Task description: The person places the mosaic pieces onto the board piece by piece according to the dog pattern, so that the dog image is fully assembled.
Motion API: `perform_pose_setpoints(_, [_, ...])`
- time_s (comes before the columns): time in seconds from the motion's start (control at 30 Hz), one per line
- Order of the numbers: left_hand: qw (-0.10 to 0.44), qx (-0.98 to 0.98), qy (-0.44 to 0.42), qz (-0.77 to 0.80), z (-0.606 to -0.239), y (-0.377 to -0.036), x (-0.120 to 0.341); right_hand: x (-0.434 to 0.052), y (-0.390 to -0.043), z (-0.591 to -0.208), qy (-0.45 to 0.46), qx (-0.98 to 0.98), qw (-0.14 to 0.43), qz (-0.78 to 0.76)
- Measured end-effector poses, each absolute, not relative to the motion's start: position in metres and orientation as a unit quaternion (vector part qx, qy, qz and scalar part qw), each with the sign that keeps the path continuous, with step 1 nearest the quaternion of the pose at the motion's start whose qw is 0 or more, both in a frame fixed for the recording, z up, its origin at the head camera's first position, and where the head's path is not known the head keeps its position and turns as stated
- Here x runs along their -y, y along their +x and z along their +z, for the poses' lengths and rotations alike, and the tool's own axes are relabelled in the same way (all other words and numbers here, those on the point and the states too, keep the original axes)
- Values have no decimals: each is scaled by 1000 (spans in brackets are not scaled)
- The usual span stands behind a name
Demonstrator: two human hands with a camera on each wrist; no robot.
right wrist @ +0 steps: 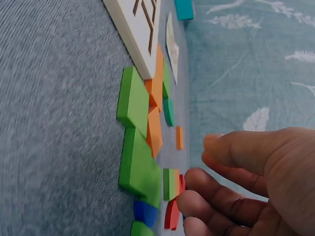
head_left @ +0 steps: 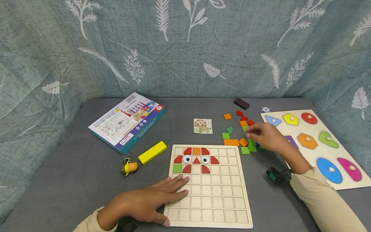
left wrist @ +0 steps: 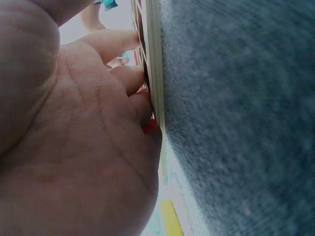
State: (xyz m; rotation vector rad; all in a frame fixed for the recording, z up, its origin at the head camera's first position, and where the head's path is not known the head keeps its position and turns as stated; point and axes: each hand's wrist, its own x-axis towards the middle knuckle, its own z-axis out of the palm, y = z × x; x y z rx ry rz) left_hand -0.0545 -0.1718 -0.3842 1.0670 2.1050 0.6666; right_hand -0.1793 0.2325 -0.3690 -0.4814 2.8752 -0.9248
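My left hand (head_left: 153,198) rests with spread fingers on the left edge of a wooden grid board (head_left: 208,207). In the left wrist view its palm (left wrist: 83,132) faces the board's side edge. On the upper grid sit red curved pieces (head_left: 214,160), an orange square (head_left: 196,151), a green square (head_left: 177,168), a red triangle (head_left: 196,160) and two eye discs (head_left: 187,159). My right hand (head_left: 268,137) hovers, fingers bent, over loose pieces right of the board, near a green piece (right wrist: 135,162). No piece shows between its fingertips.
A small pattern card (head_left: 203,126) lies behind the board. On the left are a boxed game (head_left: 127,122), a yellow block (head_left: 152,152) and a small toy figure (head_left: 129,167). A shape puzzle board (head_left: 313,125), poker chip (head_left: 265,109) and dark block (head_left: 241,103) are on the right.
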Motion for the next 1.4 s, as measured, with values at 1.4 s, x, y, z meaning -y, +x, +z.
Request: perform_pose_setpoints(1.4, [324,-802,432,255,-387,-55,173,-239,-174,-378,-256,-935,27,-245])
